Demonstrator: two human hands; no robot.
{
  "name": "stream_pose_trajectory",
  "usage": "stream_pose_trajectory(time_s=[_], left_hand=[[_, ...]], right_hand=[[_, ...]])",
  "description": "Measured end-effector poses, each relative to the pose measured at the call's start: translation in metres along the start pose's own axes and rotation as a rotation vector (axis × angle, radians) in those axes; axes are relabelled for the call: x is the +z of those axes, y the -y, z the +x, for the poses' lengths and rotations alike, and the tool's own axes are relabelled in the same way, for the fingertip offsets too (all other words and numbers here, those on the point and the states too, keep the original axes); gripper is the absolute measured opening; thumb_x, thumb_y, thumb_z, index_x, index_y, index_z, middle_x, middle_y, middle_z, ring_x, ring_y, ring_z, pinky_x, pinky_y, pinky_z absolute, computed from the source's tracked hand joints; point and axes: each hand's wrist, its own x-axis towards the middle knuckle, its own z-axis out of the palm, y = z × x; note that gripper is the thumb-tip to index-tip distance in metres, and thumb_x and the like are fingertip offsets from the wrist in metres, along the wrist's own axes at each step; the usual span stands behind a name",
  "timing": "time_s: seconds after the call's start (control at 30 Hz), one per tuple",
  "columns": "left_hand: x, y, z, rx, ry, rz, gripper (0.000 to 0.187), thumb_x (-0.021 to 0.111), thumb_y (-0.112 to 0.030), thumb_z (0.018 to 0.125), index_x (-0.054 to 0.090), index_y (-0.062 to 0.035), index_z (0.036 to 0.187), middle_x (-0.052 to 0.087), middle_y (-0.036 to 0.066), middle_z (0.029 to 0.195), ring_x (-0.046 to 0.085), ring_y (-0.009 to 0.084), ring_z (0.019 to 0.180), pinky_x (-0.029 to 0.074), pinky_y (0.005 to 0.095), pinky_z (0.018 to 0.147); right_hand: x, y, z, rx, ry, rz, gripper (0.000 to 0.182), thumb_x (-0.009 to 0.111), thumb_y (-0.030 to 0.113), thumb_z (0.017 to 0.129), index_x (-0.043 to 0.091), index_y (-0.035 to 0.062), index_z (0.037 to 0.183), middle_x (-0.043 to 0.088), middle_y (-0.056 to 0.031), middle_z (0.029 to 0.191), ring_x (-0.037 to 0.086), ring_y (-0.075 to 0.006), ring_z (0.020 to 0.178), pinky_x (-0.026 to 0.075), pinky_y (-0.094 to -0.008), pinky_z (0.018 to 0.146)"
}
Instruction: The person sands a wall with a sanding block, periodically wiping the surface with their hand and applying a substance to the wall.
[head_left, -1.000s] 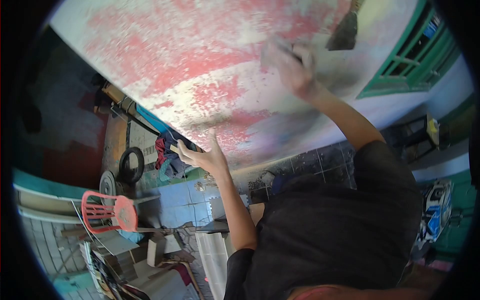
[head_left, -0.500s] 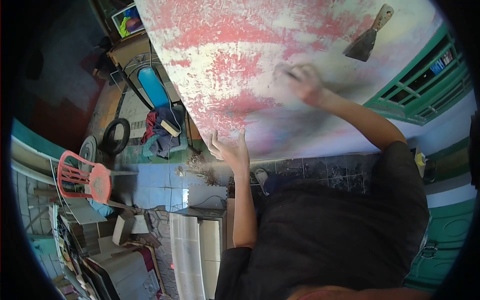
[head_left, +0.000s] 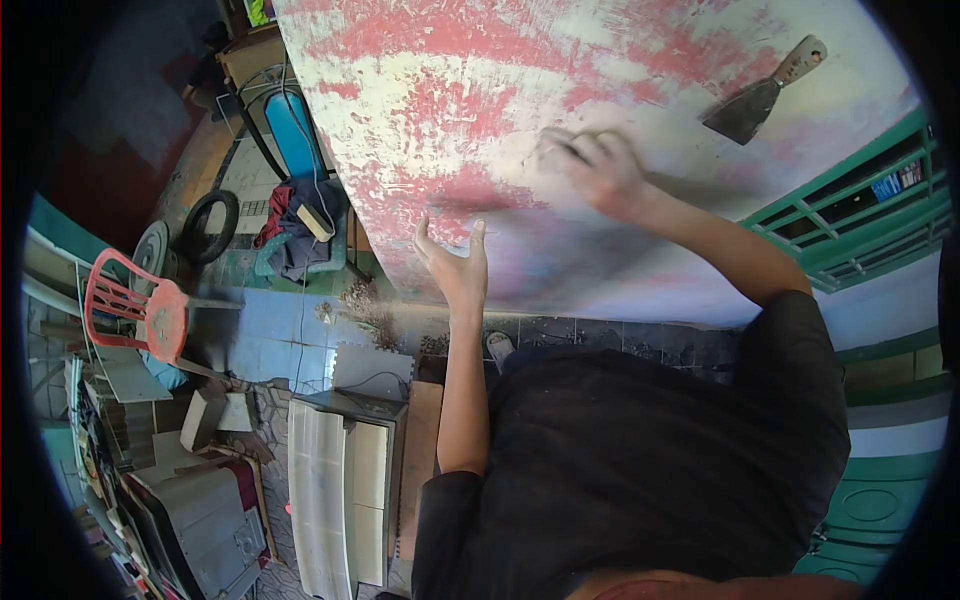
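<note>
My right hand (head_left: 603,172) is up against the wall (head_left: 430,110), whose pale surface is mottled with red, patchy paint. Its fingers are bent round a small, flat, pale piece with a dark edge, smeared by motion; I cannot tell what it is. Lower and to the left, my left hand (head_left: 456,262) is held up before the wall with fingers and thumb spread and nothing in it. To the right of my right hand, a putty knife (head_left: 765,92) with a worn handle and a wide dark blade shows against the wall.
A green window frame (head_left: 850,205) lies to the right. On the left are a red plastic chair (head_left: 165,318), a blue-backed chair (head_left: 290,135) with clothes on it, and a tyre (head_left: 210,228). A cabinet (head_left: 350,490) stands below my left forearm. Debris (head_left: 365,305) lies along the wall's foot.
The view has shifted, so the surroundings sit further left and the putty knife further right. My right hand has moved slightly along the wall; my left hand stays spread.
</note>
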Motion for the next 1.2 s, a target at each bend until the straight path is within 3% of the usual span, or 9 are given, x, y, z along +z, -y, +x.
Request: stream_pose_trajectory(time_s=[0.17,0.3,0.53,0.6,0.67,0.73,0.93,1.1,1.2], left_hand=[[0.029,0.005,0.005,-0.016,0.032,-0.188,0.079,0.078,-0.02,0.094,0.033,0.0113,0.15,0.046,0.036,0.147,0.051,0.0457,0.136,0.041,0.0503,0.116],[0.031,-0.003,0.005,-0.035,0.033,-0.188,0.071,0.074,-0.015,0.097,0.033,0.0111,0.149,0.053,0.034,0.143,0.058,0.041,0.13,0.045,0.0481,0.113],[0.052,-0.024,-0.008,-0.41,0.302,-0.534,0.051,0.058,-0.034,0.109,0.052,0.0087,0.136,0.072,0.022,0.11,0.073,0.0265,0.103,0.058,0.0381,0.094],[0.058,-0.033,-0.017,-0.444,0.332,-0.629,0.064,0.045,-0.048,0.113,0.057,0.011,0.133,0.072,0.021,0.112,0.075,0.0245,0.096,0.061,0.0348,0.085],[0.06,-0.056,-0.025,-0.458,0.304,-0.705,0.067,0.04,-0.05,0.113,0.057,0.0118,0.134,0.072,0.022,0.113,0.075,0.0258,0.098,0.061,0.0356,0.086],[0.067,-0.069,-0.028,-0.444,0.305,-0.724,0.076,0.03,-0.054,0.114,0.057,0.0139,0.136,0.071,0.023,0.116,0.074,0.027,0.101,0.06,0.0363,0.089],[0.111,-0.092,-0.038,-0.373,0.487,-0.79,0.063,0.042,-0.046,0.114,0.067,0.0121,0.118,0.071,0.014,0.101,0.066,0.0169,0.086,0.055,0.0332,0.077],[0.108,-0.08,-0.012,-0.509,0.31,-0.93,0.053,0.05,-0.04,0.113,0.072,0.0074,0.104,0.07,0.008,0.089,0.062,0.0126,0.079,0.051,0.0316,0.07],[0.083,-0.065,0.003,-0.584,0.277,-0.663,0.051,0.052,-0.038,0.112,0.073,0.0048,0.094,0.068,0.005,0.081,0.06,0.0094,0.075,0.049,0.0283,0.065]], right_hand=[[0.027,0.043,0.021,-0.13,0.136,0.024,0.047,0.066,0.013,0.083,0.07,-0.0046,0.126,0.066,-0.0095,0.112,0.061,-0.0261,0.104,0.047,-0.0358,0.077],[-0.02,0.004,-0.005,-0.028,0.146,0.014,0.047,0.065,0.015,0.08,0.073,-0.0041,0.122,0.068,-0.0119,0.125,0.061,-0.0291,0.105,0.048,-0.0396,0.08],[0.01,0.024,0.002,-0.056,0.08,-0.014,0.043,0.064,0.02,0.086,0.072,0.0031,0.124,0.065,-0.0077,0.114,0.059,-0.0258,0.102,0.046,-0.0379,0.08],[0.026,0.045,0.016,-0.108,0.081,-0.035,0.041,0.064,0.02,0.086,0.073,0.0042,0.122,0.066,-0.0068,0.11,0.06,-0.025,0.102,0.046,-0.0375,0.08],[0.035,0.059,0.024,-0.135,0.215,0.045,0.04,0.064,0.022,0.087,0.073,0.0024,0.12,0.065,-0.0061,0.104,0.06,-0.0237,0.103,0.046,-0.0366,0.08],[0.022,0.049,0.017,-0.097,0.172,-0.002,0.039,0.064,0.022,0.087,0.073,0.0013,0.119,0.065,-0.0063,0.105,0.061,-0.0235,0.104,0.046,-0.0366,0.082],[-0.018,0.012,-0.031,-0.042,0.161,-0.011,0.043,0.064,0.021,0.087,0.071,-0.003,0.122,0.066,-0.0079,0.118,0.059,-0.0221,0.105,0.046,-0.0362,0.083],[0.005,0.022,-0.009,-0.141,0.146,0.004,0.043,0.064,0.022,0.085,0.074,-0.0035,0.117,0.064,-0.0069,0.125,0.057,-0.0228,0.106,0.046,-0.0372,0.085],[0.025,0.041,0.006,-0.158,0.144,0.053,0.041,0.064,0.023,0.085,0.075,-0.003,0.115,0.064,-0.0067,0.121,0.057,-0.0234,0.108,0.046,-0.0378,0.086]])
